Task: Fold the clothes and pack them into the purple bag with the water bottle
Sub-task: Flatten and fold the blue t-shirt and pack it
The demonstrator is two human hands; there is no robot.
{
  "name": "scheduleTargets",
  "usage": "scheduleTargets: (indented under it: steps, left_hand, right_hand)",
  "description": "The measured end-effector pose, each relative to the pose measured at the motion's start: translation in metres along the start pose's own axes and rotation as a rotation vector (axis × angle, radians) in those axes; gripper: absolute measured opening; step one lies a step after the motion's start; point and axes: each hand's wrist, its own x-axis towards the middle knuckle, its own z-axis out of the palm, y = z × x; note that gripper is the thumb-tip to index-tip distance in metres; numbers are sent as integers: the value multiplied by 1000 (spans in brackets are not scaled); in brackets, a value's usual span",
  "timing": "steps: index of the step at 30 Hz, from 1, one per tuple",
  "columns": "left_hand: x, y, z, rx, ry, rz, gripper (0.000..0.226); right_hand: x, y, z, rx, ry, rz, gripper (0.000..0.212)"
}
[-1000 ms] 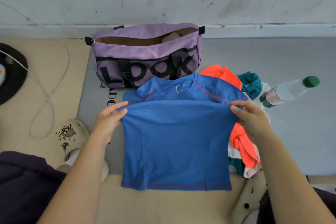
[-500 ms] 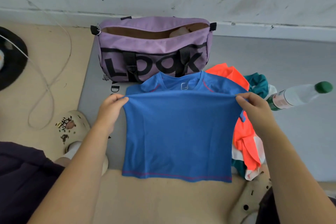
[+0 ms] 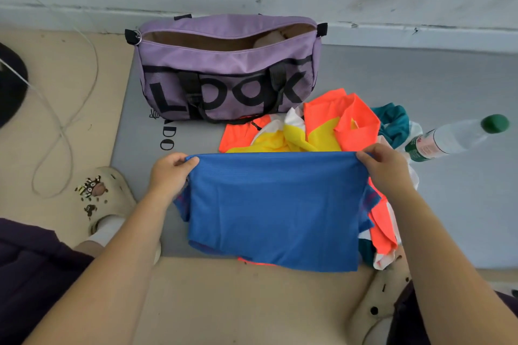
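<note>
Shirt, centre frame: solid blue, faint woven texture.
Bag, upper centre: purple, black block lettering and black straps, tan lining.
Clothes pile, right of centre: neon orange, yellow, white, teal.
Bottle, right edge: clear, green cap, green-and-white label.
Clog, lower left: cream with dark charms.

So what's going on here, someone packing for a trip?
A person is folding a blue shirt, the left hand and right hand each pinching a corner of the fold. The purple bag sits unzipped behind it. More clothes lie in a heap beside it, and the water bottle lies on the floor, not yet packed.
</note>
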Motion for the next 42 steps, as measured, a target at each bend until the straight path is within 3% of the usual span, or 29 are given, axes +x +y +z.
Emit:
scheduleTargets:
  steps: [6, 9, 14, 19, 27, 32, 35, 37, 39, 42]
  left_hand:
    - [30, 4, 10, 383, -7, 86, 14]
    - [39, 14, 19, 544, -97, 177, 14]
    - [45, 32, 44, 569, -319, 376, 30]
    - [51, 43, 59, 656, -386, 432, 10]
    - [47, 41, 46, 728, -448, 337, 24]
    - [29, 54, 34, 526, -550, 222, 27]
    - [20, 69, 16, 771, -656, 218, 31]
    - [13, 89, 3, 968, -622, 262, 34]
    - [3, 117, -11, 1035, -484, 381, 37]
    - [-19, 163, -36, 893, -211, 545, 39]
  right_hand:
    - [21, 4, 11, -266, -23, -79, 10]
    - [25, 2, 15, -408, -36, -190, 16]
    - [15, -13, 31, -416, -134, -342, 32]
    - [10, -15, 41, -425, -247, -358, 38]
    - [9, -11, 30, -379, -214, -313, 10]
    - [-4, -22, 8, -303, -357, -189, 17]
    - [-8, -33, -9, -443, -481, -139, 20]
    - [-12, -49, -21, -470, -455, -163, 21]
    - [-14, -69, -35, -478, -325, -240, 20]
    - [-14, -107, -64, -550, -70, -408, 18]
